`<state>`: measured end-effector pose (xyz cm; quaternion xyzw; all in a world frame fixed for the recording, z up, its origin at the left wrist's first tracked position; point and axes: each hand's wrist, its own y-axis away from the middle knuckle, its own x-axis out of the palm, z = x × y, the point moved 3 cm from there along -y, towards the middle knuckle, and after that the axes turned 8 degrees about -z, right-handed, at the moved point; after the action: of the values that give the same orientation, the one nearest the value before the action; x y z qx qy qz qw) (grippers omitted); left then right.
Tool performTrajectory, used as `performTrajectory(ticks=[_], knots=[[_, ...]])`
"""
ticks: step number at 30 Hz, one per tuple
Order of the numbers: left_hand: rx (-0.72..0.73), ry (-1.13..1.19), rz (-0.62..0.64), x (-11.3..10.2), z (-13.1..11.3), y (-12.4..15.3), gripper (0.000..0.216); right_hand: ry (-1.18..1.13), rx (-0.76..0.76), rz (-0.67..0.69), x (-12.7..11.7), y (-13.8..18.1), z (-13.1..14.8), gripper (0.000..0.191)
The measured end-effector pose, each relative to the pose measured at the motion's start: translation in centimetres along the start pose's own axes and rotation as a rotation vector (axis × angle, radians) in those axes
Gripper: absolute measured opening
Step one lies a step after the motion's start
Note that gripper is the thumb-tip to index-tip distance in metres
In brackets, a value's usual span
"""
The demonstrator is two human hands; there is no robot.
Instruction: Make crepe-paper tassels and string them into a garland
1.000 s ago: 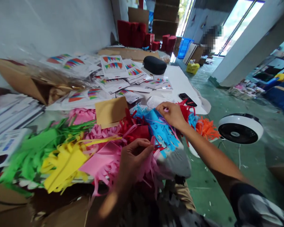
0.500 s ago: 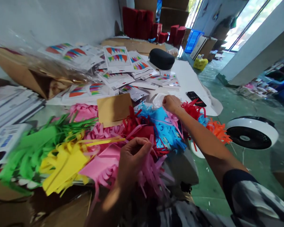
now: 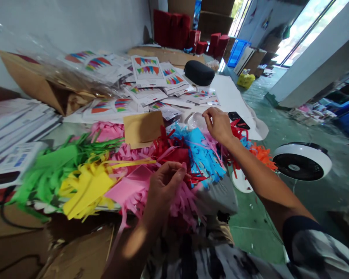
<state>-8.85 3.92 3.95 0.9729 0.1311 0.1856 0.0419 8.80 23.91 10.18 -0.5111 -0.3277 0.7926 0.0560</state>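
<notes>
My left hand (image 3: 165, 182) is closed in a pinch on a pink fringed tassel (image 3: 184, 207), whose cut strips hang below the fingers. A small folded pink end shows above the thumb. My right hand (image 3: 218, 123) is at the edge of a clear plastic tray (image 3: 195, 119), its fingers bent and apart; nothing is visible in them. Beneath it lie blue fringe (image 3: 202, 149) and red fringe (image 3: 238, 133). Left of my left hand is a flat pink fringed piece (image 3: 130, 184), then yellow fringe (image 3: 88, 186) and green fringe (image 3: 55, 162).
A tan card (image 3: 142, 128) lies on the fringes. Behind are printed packets (image 3: 148, 71), a black case (image 3: 199, 73) and a phone (image 3: 239, 120). White packs (image 3: 23, 128) are stacked at left. A round black-and-white fan (image 3: 302, 161) stands at right, beyond the table edge.
My right hand has shifted right from the clear tray, and its fingers have loosened from a tighter curl. My left hand keeps its pinch on the pink tassel. The view has shifted slightly.
</notes>
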Motion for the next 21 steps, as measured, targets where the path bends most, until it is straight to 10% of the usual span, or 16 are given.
performTrajectory(ticks=[6,21], knots=[[0.119,-0.088,-0.001,1.0,-0.6,1.1,0.021,-0.650,-0.050,0.118,-6.8,9.8,7.0,0.020],[0.296,-0.350,0.028,3.0,-1.0,4.9,0.016,-0.650,-0.085,0.120,-11.4,15.1,7.6,0.019]])
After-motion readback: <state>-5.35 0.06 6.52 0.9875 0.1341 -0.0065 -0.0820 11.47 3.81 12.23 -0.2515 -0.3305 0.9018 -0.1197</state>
